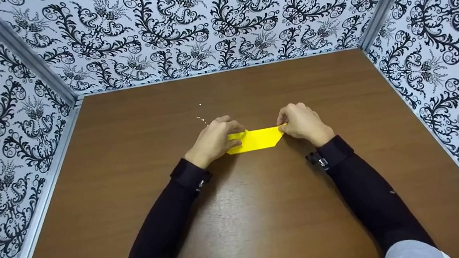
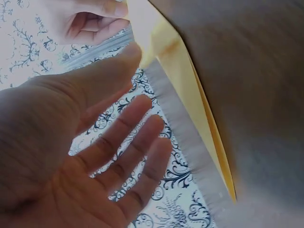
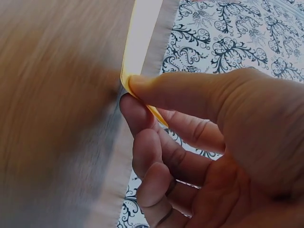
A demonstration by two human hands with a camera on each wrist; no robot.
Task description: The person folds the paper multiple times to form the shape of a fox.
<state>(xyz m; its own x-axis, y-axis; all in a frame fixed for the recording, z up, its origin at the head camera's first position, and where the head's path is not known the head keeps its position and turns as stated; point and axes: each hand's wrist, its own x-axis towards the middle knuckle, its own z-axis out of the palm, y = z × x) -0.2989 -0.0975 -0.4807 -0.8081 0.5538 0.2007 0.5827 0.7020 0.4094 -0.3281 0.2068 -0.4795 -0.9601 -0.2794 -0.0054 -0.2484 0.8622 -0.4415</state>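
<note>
A folded strip of yellow paper (image 1: 258,139) with slanted ends stretches between the two hands, over the middle of the table. At its left end the left hand (image 1: 214,142) pinches it between thumb and index finger. The left wrist view shows this paper (image 2: 187,90) with layered folds narrowing to a point, while the other left fingers (image 2: 137,142) stay spread away from it. The right hand (image 1: 303,125) grips the right corner. In the right wrist view, thumb and index finger squeeze the paper (image 3: 141,42) and its tip sticks out below the thumb.
The brown wooden table (image 1: 269,208) spreads out on every side of the hands. Small pale specks (image 1: 201,119) lie just beyond the left hand. White walls with black scrollwork (image 1: 179,29) and grey metal corner posts (image 1: 19,47) enclose the back and sides.
</note>
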